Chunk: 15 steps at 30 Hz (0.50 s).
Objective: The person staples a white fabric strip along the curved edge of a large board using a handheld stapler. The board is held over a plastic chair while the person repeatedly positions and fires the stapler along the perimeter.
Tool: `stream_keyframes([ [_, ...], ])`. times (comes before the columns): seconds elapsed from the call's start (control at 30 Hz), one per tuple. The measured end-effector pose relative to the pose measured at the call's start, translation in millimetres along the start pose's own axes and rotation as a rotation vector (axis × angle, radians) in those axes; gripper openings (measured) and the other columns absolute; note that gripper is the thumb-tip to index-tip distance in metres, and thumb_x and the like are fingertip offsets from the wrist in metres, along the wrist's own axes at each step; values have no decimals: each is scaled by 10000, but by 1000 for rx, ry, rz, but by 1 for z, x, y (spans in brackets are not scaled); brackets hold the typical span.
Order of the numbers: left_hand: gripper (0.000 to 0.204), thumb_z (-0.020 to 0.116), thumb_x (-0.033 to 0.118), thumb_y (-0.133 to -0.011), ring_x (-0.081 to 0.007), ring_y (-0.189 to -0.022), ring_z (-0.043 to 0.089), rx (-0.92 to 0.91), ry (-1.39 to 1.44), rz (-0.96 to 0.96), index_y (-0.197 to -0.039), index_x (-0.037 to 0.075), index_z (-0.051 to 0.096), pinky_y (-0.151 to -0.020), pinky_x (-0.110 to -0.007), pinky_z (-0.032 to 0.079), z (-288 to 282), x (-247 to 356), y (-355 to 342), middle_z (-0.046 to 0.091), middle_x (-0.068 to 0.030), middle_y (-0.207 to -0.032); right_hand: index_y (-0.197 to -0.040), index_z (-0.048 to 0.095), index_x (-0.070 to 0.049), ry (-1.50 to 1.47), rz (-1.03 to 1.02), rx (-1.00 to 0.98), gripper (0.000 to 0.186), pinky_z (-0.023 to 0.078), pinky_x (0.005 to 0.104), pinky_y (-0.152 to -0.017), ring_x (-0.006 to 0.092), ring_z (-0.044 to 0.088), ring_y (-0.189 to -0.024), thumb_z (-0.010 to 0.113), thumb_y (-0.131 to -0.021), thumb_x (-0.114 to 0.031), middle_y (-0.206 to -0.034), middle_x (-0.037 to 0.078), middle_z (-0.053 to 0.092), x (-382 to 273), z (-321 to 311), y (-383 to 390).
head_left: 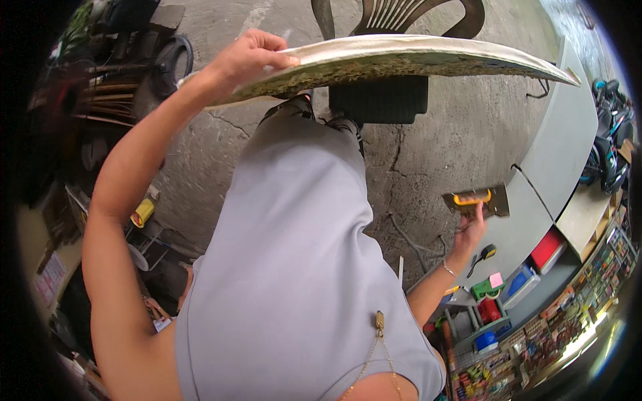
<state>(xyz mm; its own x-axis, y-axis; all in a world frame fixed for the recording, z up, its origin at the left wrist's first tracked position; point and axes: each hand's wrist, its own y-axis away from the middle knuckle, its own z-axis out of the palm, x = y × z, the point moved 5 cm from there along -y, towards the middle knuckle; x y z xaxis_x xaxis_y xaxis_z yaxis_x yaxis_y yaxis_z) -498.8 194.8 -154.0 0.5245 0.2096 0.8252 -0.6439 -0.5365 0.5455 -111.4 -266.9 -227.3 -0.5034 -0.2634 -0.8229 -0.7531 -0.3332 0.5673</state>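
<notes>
My left hand is closed on the top edge of a long board, thumb on the near side. The board has a pale, curved-looking edge and a rough, mottled greenish-brown face. It spans the space in front of my legs, seen almost edge-on; what its lower part rests on is hidden. Out to the right, apart from the board, my right hand grips a flat trowel. This trowel has a dark rectangular blade and a yellow handle. The blade lies over the edge of a grey tabletop.
Beyond the board stands a dark slatted chair; a black ribbed slab shows below it. On the grey table at right lies a tape measure. Tool trays sit lower right. At left are a yellow can and dark clutter.
</notes>
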Motion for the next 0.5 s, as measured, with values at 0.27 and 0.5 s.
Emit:
stream_keyframes([
  [0.27, 256, 723, 265, -852, -30, -606, 468, -90, 58, -58, -766, 25, 698, -542, -225, 357, 9, 7, 7, 556, 47, -651, -1042, 630, 24, 583, -26, -455, 250, 489, 262, -639, 67, 577, -746, 745, -888, -136, -855, 26, 678, -50, 273, 184],
  [0.5, 294, 720, 254, -845, -49, -573, 434, -92, 109, -13, -734, -13, 668, -519, -262, 364, 15, -6, 2, 511, 23, -579, -1048, 591, 4, 922, 5, -567, 296, 473, 305, -589, 224, 591, -606, 757, -831, -109, -745, 136, 612, -65, 364, 215],
])
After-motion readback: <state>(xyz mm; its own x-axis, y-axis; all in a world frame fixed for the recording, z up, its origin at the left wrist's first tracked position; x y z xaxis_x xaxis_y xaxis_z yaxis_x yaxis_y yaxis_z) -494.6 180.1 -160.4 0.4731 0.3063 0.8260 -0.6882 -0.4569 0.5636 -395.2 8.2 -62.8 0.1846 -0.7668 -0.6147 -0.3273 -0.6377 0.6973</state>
